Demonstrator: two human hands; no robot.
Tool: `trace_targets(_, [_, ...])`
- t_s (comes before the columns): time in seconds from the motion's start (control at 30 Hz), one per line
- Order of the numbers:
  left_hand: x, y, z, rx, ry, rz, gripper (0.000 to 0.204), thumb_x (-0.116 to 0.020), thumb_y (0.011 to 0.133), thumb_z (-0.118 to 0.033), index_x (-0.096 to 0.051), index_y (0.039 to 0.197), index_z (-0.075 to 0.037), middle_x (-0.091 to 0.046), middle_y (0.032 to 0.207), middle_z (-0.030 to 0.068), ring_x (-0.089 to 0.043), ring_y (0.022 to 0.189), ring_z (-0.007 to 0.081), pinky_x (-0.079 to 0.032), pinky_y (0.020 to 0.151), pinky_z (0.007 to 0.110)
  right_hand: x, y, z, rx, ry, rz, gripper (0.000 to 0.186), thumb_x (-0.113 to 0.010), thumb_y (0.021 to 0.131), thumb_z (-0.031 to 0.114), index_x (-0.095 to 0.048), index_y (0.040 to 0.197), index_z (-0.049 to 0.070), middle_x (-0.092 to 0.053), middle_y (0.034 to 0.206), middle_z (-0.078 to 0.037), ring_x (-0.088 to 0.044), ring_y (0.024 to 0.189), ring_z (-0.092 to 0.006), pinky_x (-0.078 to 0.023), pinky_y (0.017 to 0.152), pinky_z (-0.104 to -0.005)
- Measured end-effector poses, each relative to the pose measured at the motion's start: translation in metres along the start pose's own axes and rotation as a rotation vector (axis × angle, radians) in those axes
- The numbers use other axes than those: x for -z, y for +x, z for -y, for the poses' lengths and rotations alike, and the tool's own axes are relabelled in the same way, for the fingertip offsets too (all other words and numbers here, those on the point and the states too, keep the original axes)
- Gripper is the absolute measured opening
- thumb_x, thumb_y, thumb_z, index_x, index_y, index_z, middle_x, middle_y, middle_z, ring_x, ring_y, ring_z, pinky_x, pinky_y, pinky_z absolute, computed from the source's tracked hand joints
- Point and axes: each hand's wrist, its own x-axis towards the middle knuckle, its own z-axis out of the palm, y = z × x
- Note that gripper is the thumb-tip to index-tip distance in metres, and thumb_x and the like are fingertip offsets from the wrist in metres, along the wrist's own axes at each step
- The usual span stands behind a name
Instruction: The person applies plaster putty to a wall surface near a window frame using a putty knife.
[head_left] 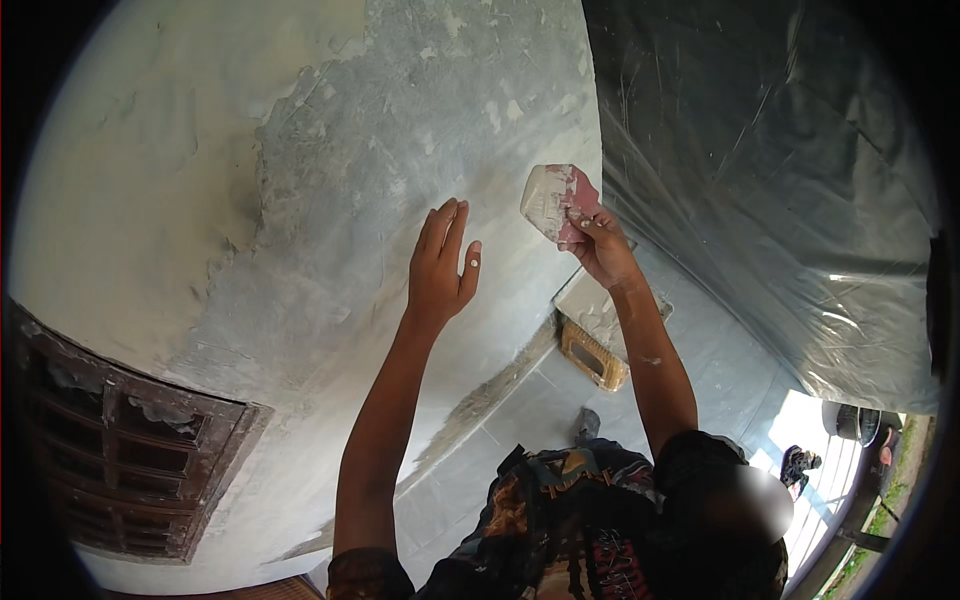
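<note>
My right hand (602,247) grips a flat pink scraper (578,192) by its lower edge, thumb on the near face. White putty (543,198) coats the scraper's left part. Held up at the right side of the wall (360,180), the scraper may or may not touch it; I cannot tell. My left hand (441,262) is raised by the wall's grey patch, fingers stretched out and thumb apart, with nothing in it. A small white spot shows on that thumb. Rough grey plaster covers the wall's middle, with smoother cream coating to its left.
A dark brown paned window (130,450) sits in the wall at lower left. Grey plastic sheeting (760,200) hangs at right. Below my right forearm are a pale board (592,302) and a tan open frame-like object (592,357) on the tiled floor (500,425).
</note>
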Motion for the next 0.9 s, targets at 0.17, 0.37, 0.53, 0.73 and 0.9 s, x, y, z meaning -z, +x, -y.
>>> trace_targets(0.17, [0.069,0.015,-0.002,-0.107,0.105,-0.077,0.048,-0.057,0.092,-0.013,-0.05,0.136,0.007,-0.052,0.136,0.0211,-0.051,0.129,0.0361,-0.038,0.111,0.051,-0.069,0.007,0.019,0.119,-0.068,0.098,0.025,-0.057,0.095,0.001,-0.059,0.12,-0.002,-0.069,0.105,-0.01,-0.069,0.085,-0.0152,-0.063,0.07,-0.0289])
trace_targets(0.37, [0.127,0.008,-0.015,-0.175,0.173,-0.107,0.049,-0.056,0.091,-0.008,-0.048,0.138,0.007,-0.051,0.138,0.0221,-0.048,0.133,0.0367,-0.035,0.113,0.051,-0.124,-0.013,0.026,0.197,-0.197,0.137,0.025,-0.057,0.095,0.0,-0.061,0.119,-0.003,-0.069,0.107,-0.012,-0.07,0.087,-0.0174,-0.062,0.073,-0.0307])
trace_targets(0.53, [0.154,-0.004,-0.007,-0.185,0.271,-0.113,0.05,-0.059,0.09,-0.012,-0.05,0.135,0.006,-0.052,0.137,0.0198,-0.047,0.134,0.0346,-0.036,0.114,0.05,-0.172,-0.021,0.027,0.271,-0.379,0.101,0.025,-0.058,0.093,-0.001,-0.061,0.118,-0.004,-0.068,0.108,-0.016,-0.07,0.089,-0.0195,-0.061,0.075,-0.0314])
trace_targets(0.73, [0.18,-0.019,0.015,-0.188,0.355,-0.096,0.051,-0.058,0.09,-0.013,-0.049,0.137,0.005,-0.049,0.141,0.0194,-0.043,0.138,0.0337,-0.032,0.115,0.049,-0.211,0.016,0.009,0.775,-0.627,0.183,0.026,-0.06,0.09,-0.005,-0.066,0.114,-0.002,-0.061,0.081,-0.005,-0.064,0.079,-0.0155,-0.059,0.072,-0.0303])
trace_targets(0.9, [0.197,-0.036,0.037,-0.207,0.46,-0.058,0.056,-0.057,0.089,-0.01,-0.044,0.141,0.007,-0.045,0.146,0.0208,-0.04,0.14,0.0357,-0.032,0.115,0.051,-0.238,0.052,-0.005,1.189,-1.312,0.105,0.055,-0.068,0.073,-0.008,-0.066,0.125,0.007,-0.056,0.083,-0.009,-0.055,0.079,-0.0259,-0.051,0.071,-0.037])
